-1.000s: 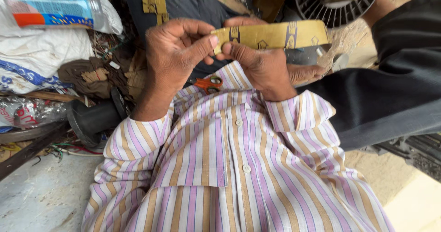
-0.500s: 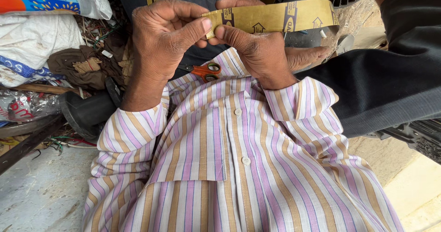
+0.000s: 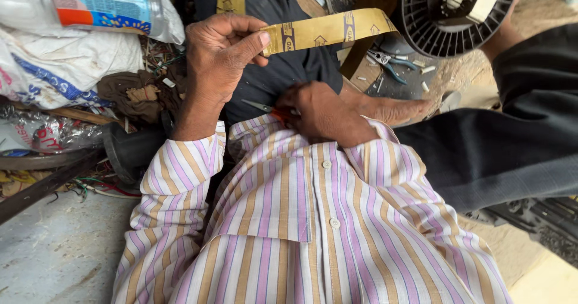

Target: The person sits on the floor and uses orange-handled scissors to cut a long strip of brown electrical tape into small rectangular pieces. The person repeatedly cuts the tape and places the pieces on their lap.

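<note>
yellow-brown paper tape strip [image 3: 328,31] with printed marks is hanging taut in front of the chest, pinched at one end by the left hand [image 3: 220,54], thumb pressing it against the forefinger. the right hand [image 3: 319,114] is closing over the orange-handled scissors [image 3: 268,108] lying in the lap; its fingers are curling around the handles. the step looks like fetching the scissors; cutting would call for raising them to the strip.

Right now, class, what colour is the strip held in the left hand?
Mustard yellow with dark printed marks, on the strip in the left hand; head view.
</note>
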